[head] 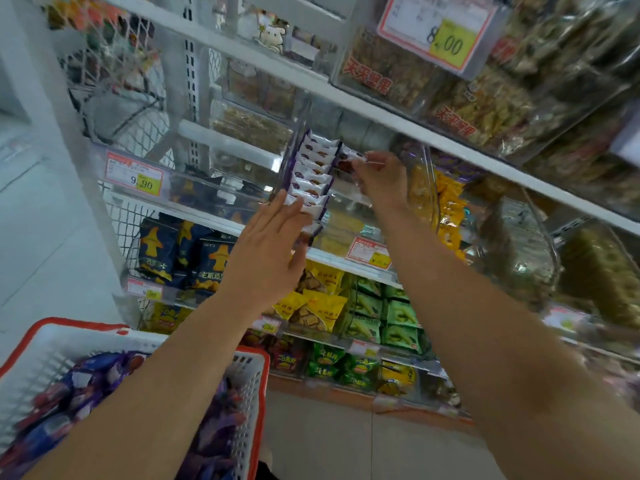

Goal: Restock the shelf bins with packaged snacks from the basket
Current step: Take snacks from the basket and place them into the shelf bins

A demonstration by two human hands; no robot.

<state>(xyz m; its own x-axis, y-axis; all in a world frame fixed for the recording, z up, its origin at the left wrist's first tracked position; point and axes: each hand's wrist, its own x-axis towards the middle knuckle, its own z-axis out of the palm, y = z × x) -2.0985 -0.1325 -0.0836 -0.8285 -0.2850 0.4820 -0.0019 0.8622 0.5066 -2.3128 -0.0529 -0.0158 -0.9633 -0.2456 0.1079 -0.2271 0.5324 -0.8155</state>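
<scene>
A row of white-and-purple snack packets (pixel 313 169) stands on edge in a clear shelf bin (pixel 424 174) at mid height. My left hand (pixel 268 252) reaches up with straight fingers, the fingertips pressing against the front packet of the row. Further in, my right hand (pixel 382 180) pinches one white packet (pixel 351 157) beside the back of the row. At the lower left sits a white basket with a red rim (pixel 258 382), holding several purple and white snack packets (pixel 86 386).
Shelves of clear bins run above and to the right, with nut packs (pixel 460 109) and a large price card (pixel 440 29). Below are dark blue bags (pixel 194 258), yellow packs (pixel 322 306) and green packs (pixel 381 320). A wire rack (pixel 117 81) hangs at the left.
</scene>
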